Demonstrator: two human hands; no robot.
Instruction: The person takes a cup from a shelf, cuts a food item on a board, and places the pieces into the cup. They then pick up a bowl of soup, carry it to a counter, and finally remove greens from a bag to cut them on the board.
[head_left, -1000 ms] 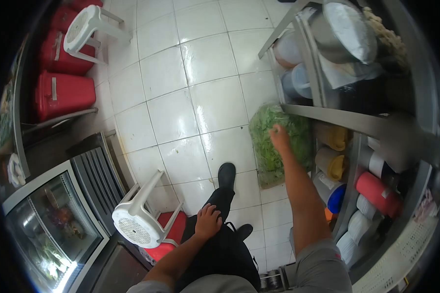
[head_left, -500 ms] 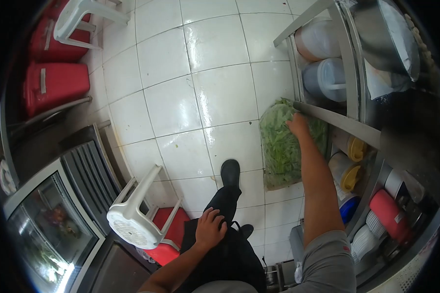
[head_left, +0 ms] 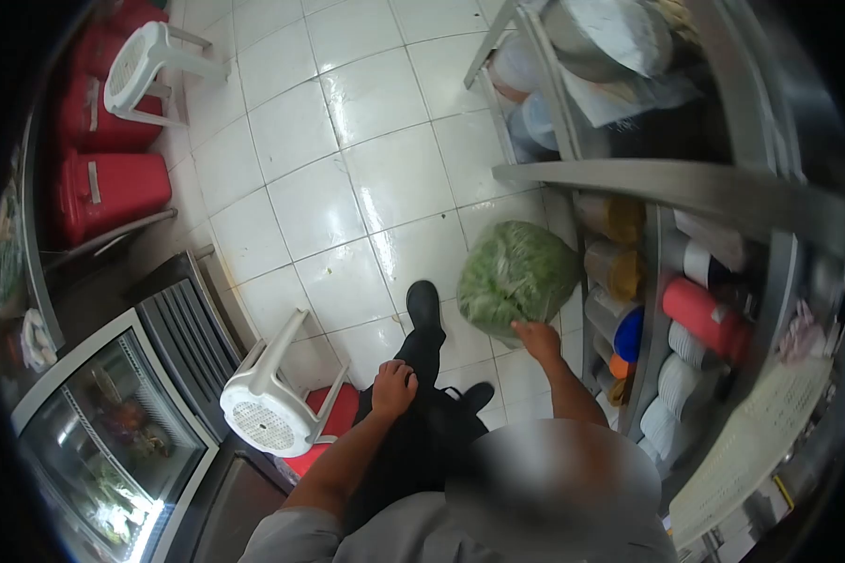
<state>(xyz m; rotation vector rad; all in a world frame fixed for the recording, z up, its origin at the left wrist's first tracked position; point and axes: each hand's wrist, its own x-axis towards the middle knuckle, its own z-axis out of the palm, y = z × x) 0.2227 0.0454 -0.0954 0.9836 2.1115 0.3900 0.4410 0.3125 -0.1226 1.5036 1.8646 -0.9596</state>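
Your right hand (head_left: 538,341) is closed on the gathered near end of a clear plastic bag of leafy greens (head_left: 516,263), the fingers bunched around the plastic. Your left hand (head_left: 393,388) is relaxed and unclenched, its slightly spread fingers lying over the dark trousers (head_left: 421,361) at your bent leg; it grasps nothing. The bag sits low over the white tiled floor (head_left: 319,197), right of your far boot (head_left: 423,305) and just left of the metal shelving (head_left: 648,175) — whether its underside touches the tiles you cannot tell.

A grey blurred patch hides your right upper arm and sleeve, and your right thumb is hard to make out. The far containers are partly covered by the shelf frame.

To the right, the shelving stands close by the bag, with yellow-lidded containers (head_left: 620,270) and a red cylinder (head_left: 707,317) on it. On your left are a white plastic stool (head_left: 270,418) — a red bin (head_left: 343,408) partly behind its legs — and a glass-doored display fridge (head_left: 113,422).
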